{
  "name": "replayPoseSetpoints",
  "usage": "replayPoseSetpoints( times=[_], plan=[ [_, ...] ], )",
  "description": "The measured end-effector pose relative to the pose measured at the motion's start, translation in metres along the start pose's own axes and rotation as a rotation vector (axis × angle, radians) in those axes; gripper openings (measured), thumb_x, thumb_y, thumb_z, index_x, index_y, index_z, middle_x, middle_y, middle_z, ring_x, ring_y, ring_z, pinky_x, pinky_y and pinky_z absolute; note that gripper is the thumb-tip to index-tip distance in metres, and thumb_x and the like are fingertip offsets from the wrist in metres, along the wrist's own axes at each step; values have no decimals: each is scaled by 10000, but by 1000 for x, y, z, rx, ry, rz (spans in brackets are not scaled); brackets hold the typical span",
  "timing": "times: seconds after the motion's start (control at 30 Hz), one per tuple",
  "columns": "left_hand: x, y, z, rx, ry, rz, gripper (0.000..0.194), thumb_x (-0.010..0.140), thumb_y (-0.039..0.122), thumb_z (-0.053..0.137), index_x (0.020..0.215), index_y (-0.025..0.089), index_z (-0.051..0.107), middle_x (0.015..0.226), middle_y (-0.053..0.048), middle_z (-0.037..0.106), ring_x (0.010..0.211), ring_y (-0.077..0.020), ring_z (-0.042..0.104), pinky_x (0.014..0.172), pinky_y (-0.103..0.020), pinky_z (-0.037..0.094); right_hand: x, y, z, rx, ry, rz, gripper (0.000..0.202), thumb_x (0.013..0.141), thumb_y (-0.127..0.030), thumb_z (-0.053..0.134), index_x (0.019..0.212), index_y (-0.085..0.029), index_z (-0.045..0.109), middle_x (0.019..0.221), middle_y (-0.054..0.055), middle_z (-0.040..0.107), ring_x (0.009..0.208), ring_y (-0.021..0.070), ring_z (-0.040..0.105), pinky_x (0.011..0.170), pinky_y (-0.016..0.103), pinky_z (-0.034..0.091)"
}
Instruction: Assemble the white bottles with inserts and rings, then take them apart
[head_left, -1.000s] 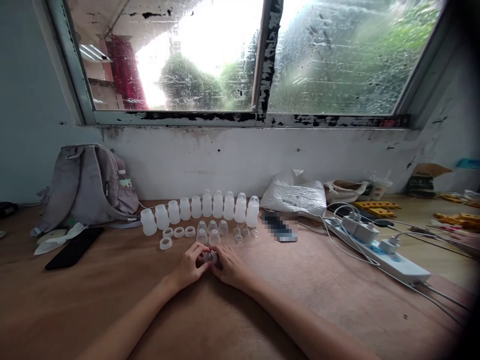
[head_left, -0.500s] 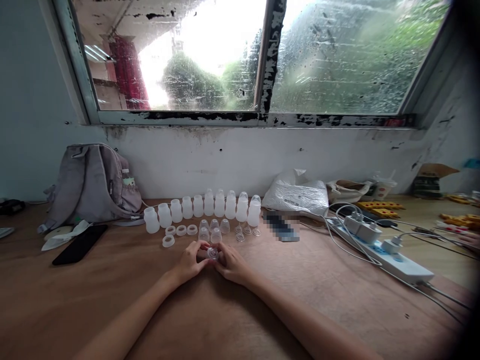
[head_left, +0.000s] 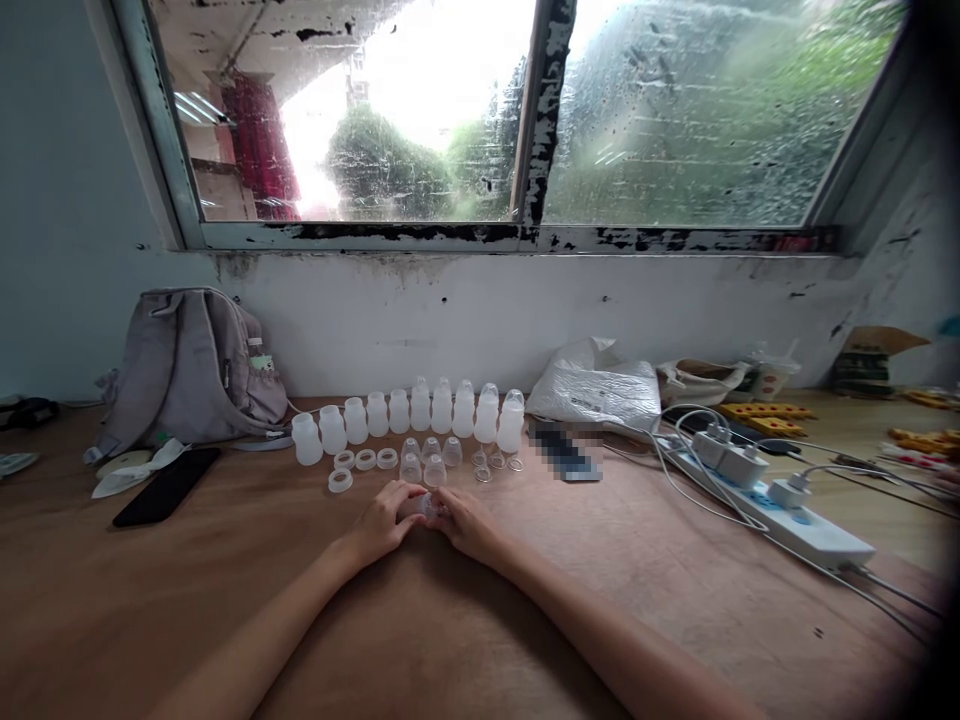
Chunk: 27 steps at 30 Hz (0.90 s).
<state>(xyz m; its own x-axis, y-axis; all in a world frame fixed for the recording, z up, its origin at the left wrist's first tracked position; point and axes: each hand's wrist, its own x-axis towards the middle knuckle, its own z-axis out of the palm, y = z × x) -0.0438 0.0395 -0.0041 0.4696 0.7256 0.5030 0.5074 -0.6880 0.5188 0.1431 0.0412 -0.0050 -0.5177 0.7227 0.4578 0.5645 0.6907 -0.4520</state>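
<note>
Between my hands, low over the table, is a small baby bottle nipple (head_left: pixel 430 506), clear and partly covered by fingers. My left hand (head_left: pixel 386 522) curls around its left side, on what looks like a white collar ring. From the right, my right hand (head_left: pixel 463 522) pinches the nipple with thumb and fingers. Just beyond my fingers stand several clear domed bottle caps (head_left: pixel 433 470). White collar rings (head_left: pixel 365 460) lie to their left, and clear nipples (head_left: pixel 483 474) to their right. Frosted baby bottles (head_left: pixel 400 412) form a curved row behind; those at the right wear domed caps.
At the left are a grey backpack (head_left: pixel 199 365) and a black phone (head_left: pixel 166 487). A silver plastic bag (head_left: pixel 596 385) rests against the wall, with a pixelated object (head_left: pixel 566 453) before it. A white power strip (head_left: pixel 810 535) with chargers and cables runs along the right.
My right-hand fingers have closed further over the nipple, hiding more of it. Both hands stay in nearly the same place; the view has shifted slightly.
</note>
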Motion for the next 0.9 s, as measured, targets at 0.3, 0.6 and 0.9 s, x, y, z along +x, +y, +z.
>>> replayPoseSetpoints(
  times=[0.3, 0.6, 0.9],
  plan=[
    [-1, 3, -7, 76, -55, 46, 283, 790, 205, 480, 1072, 223, 493, 961, -46, 549, 919, -174, 495, 832, -302, 401, -1, 8, 10, -14, 43, 123, 218, 706, -293, 587, 827, -213, 424, 640, -28, 521, 566, 140, 490, 517, 217, 302],
    [-2, -5, -17, 410, -60, 188, 131, 792, 288, 477, 821, 198, 569, 1034, -62, 514, 934, -197, 484, 836, -340, 385, 6, 15, 1, 108, 217, 101, 171, 752, -311, 525, 843, -192, 443, 793, 22, 526, 612, 121, 498, 580, 236, 397],
    [-4, -57, -38, 628, 187, 6, 153, 779, 313, 478, 754, 188, 561, 990, -69, 537, 944, -221, 494, 826, -372, 371, 13, 58, -59, -83, 404, 381, 198, 716, -339, 531, 806, -163, 529, 674, 28, 552, 616, 154, 532, 575, 242, 392]
  ],
)
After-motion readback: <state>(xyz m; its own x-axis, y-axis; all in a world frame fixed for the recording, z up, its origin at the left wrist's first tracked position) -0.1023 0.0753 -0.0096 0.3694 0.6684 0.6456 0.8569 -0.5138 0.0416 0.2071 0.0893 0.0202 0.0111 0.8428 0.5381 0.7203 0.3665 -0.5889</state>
